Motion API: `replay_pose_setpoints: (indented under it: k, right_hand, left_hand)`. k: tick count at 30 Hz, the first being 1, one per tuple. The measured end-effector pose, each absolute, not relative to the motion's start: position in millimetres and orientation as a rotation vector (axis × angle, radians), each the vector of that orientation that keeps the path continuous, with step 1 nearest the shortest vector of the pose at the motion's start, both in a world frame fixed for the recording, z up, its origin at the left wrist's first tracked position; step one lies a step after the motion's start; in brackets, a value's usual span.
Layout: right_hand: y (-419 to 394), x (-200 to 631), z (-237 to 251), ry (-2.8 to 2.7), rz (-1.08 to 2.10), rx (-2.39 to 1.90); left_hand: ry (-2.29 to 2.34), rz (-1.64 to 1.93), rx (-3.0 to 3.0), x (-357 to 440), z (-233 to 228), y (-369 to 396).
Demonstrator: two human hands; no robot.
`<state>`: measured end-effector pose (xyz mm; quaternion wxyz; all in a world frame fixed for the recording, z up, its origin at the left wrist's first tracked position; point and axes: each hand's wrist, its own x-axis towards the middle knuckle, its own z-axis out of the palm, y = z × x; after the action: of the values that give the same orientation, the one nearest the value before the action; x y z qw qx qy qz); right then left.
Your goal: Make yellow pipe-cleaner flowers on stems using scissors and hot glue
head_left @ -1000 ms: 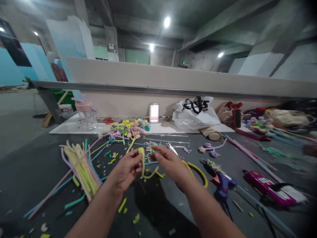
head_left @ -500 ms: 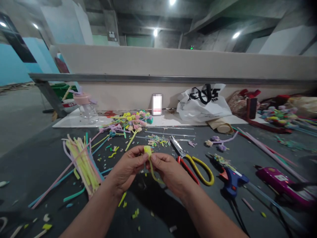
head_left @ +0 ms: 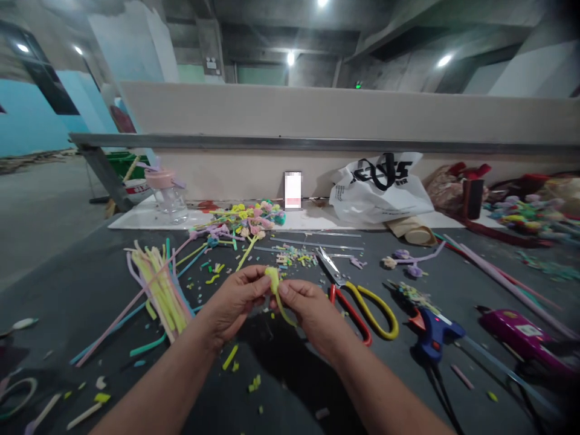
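Note:
A yellow pipe cleaner (head_left: 272, 277) is pinched between both hands over the middle of the table, its upper end bunched and rounded, its thin tail curving down to the right. My left hand (head_left: 240, 297) grips the bunched end from the left with thumb and fingers. From the right, my right hand (head_left: 310, 305) closes thumb and forefinger on it just below. Scissors (head_left: 347, 287) with one red and one yellow handle lie beside my right hand. Left of my left hand rests a bundle of pastel pipe cleaners (head_left: 161, 290).
A blue glue gun (head_left: 432, 332) and a magenta tool (head_left: 521, 329) lie at the right. Finished fuzzy flowers (head_left: 254, 217) are heaped behind. At the back stand a clear bottle (head_left: 170, 196), a phone (head_left: 292, 190) and a white bag (head_left: 380, 190). Cut scraps (head_left: 296, 255) litter the dark tabletop (head_left: 181, 386).
The top of the yellow pipe cleaner looks rounder and more bunched than before. Both hands keep their pinch in nearly the same place. My view has turned slightly left.

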<state>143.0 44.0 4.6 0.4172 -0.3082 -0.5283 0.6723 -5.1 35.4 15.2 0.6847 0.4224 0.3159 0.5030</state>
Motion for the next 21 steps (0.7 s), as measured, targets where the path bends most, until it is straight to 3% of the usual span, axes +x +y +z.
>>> replay_pose_setpoints:
  k: [9, 21]
  right_hand:
    - [42.9, 139.3, 3.8, -1.769, 1.282, -0.981]
    - [35.0, 132.4, 2.2, -1.754, 0.995, -1.012]
  left_hand:
    - [0.767, 1.236, 0.825, -2.7, 6.0, 34.2]
    - [0.736, 1.272, 0.767, 0.9, 4.8, 30.4]
